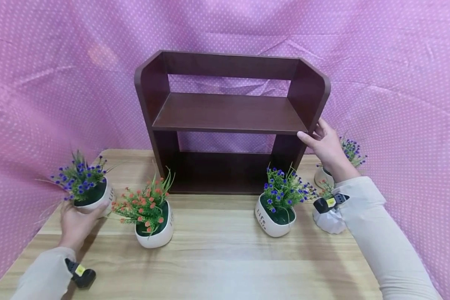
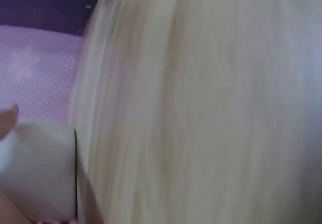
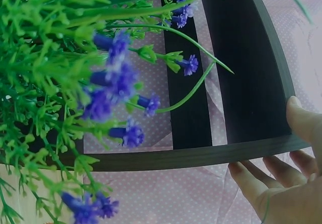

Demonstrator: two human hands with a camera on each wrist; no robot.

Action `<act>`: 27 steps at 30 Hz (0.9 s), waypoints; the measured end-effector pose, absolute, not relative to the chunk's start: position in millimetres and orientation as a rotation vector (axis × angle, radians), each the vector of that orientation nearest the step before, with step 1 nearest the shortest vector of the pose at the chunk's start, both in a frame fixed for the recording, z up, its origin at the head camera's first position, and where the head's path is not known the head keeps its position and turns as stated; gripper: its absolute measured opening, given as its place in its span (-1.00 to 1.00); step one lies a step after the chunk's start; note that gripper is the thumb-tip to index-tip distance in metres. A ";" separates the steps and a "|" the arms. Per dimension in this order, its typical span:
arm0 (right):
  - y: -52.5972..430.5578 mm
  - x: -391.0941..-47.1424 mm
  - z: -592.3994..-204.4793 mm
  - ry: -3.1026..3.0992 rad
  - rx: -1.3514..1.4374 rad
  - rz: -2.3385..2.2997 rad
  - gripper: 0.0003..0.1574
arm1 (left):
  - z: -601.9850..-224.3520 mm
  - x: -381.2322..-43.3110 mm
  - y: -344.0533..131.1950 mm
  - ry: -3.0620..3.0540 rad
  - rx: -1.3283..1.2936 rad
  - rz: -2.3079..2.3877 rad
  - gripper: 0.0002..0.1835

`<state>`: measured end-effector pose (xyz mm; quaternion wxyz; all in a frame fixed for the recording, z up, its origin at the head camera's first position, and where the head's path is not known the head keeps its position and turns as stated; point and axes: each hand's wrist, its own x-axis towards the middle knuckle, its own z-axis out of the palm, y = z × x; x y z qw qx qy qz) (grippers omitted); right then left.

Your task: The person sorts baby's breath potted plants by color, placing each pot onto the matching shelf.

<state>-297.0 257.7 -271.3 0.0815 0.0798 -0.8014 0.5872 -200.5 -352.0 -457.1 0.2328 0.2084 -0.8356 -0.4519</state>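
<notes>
My left hand point(image 1: 76, 225) grips a white oval pot point(image 1: 108, 202) with blue-purple artificial flowers, at the table's left side. In the left wrist view the thumb lies against the white pot wall point(image 2: 37, 171), close over the tabletop. A dark brown two-tier desk shelf point(image 1: 228, 110) stands upright at the back of the table. My right hand point(image 1: 328, 150) holds its right side panel, with the thumb at the front edge by the middle board and the fingers around the outer face. The right wrist view shows this side panel point(image 3: 151, 161) between thumb and fingers.
A white pot with orange flowers point(image 1: 144, 208) stands left of centre, and one with purple flowers point(image 1: 275, 216) in front of the shelf's right end. Beside the right forearm are another purple-flowered plant point(image 1: 352, 152) and a fluted white pot point(image 1: 328, 221). Pink dotted cloth point(image 1: 397, 83) surrounds the table.
</notes>
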 end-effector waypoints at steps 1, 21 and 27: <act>257.7 -296.8 -271.6 -2.395 0.238 1.756 -0.11 | -457.9 -200.9 -350.3 -2.282 0.577 -1.226 -0.06; 257.2 -297.6 -271.7 -2.365 0.277 1.772 -0.14 | -456.6 -199.4 -348.7 -2.172 0.749 -1.359 -0.02; 257.1 -298.3 -272.2 -2.374 0.264 1.777 -0.14 | -455.6 -194.7 -353.5 -2.163 0.840 -1.384 -0.04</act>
